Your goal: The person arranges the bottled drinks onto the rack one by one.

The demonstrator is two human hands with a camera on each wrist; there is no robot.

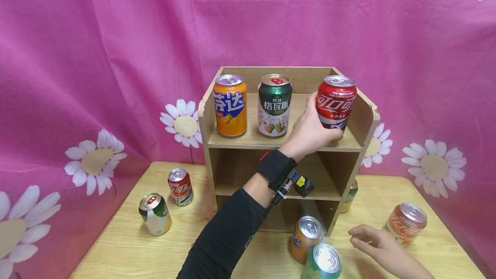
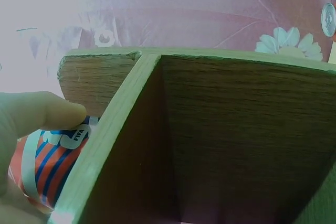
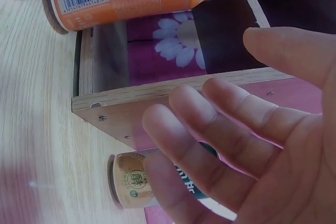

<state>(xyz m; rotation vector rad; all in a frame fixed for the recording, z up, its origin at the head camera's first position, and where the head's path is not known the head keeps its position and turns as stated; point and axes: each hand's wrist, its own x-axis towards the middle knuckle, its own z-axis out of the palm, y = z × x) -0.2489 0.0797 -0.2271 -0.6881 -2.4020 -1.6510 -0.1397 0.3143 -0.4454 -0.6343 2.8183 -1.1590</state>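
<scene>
My left hand [image 1: 311, 130] grips a red cola can [image 1: 337, 103] at the right end of the wooden shelf's top tier [image 1: 252, 142]. Its thumb lies across the can's lower front, and the left wrist view shows the same can [image 2: 58, 156] behind the shelf edge. On that tier, an orange soda can [image 1: 231, 111] stands at the left and a green-and-white can [image 1: 275, 109] in the middle. Low at the right, my right hand [image 1: 381, 244] hovers with fingers spread and holds nothing, near a red-orange cola can [image 1: 406, 224].
An orange can [image 1: 306, 240] and a green can [image 1: 323, 264] stand before the shelf's lower right. To the left on the table [image 1: 116, 236] are a red cola can [image 1: 180, 187] and a green-and-white can [image 1: 156, 215]. Another can [image 1: 350, 197] is partly hidden behind the shelf's right side.
</scene>
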